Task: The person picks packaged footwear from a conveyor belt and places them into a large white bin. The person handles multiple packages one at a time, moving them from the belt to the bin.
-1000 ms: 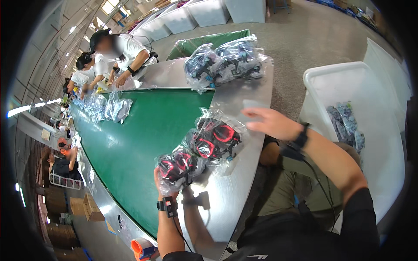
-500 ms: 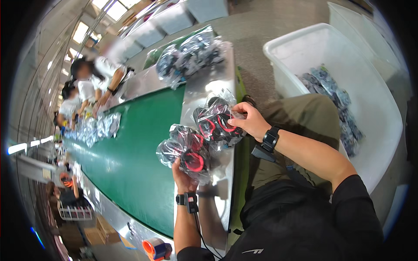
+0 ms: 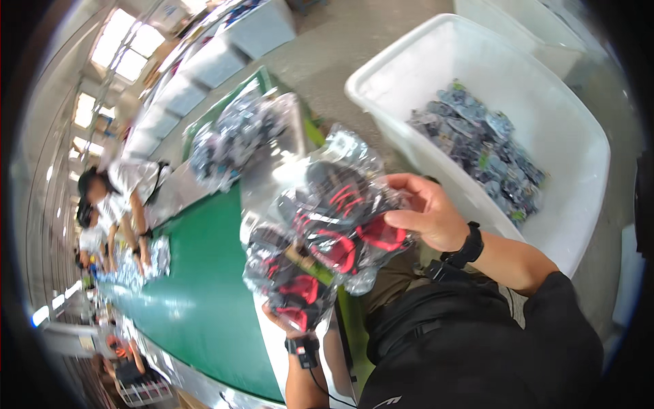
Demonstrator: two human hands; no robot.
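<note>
My right hand (image 3: 432, 215) is closed on the edge of a clear plastic bag of black-and-red shoes (image 3: 334, 204), thumb on top and fingers behind it. Lower and to the left, my left hand (image 3: 276, 319) grips a second clear bag of black-and-red shoes (image 3: 296, 290), its fingers mostly hidden under the bag. Both bags are held up above the steel edge of the table, side by side and close together. The crinkled plastic shines and partly blurs what is inside.
A green conveyor belt (image 3: 204, 300) runs along my left. Clear bags of greyish goods (image 3: 231, 136) lie at its far end. A white bin (image 3: 572, 163) with grey-blue packed goods (image 3: 484, 146) stands at right. Co-workers (image 3: 119, 198) handle bags across the belt.
Both bags of shoes have come up off the steel surface and nearer to me, one in each hand. My view has turned, showing more of the white bin.
</note>
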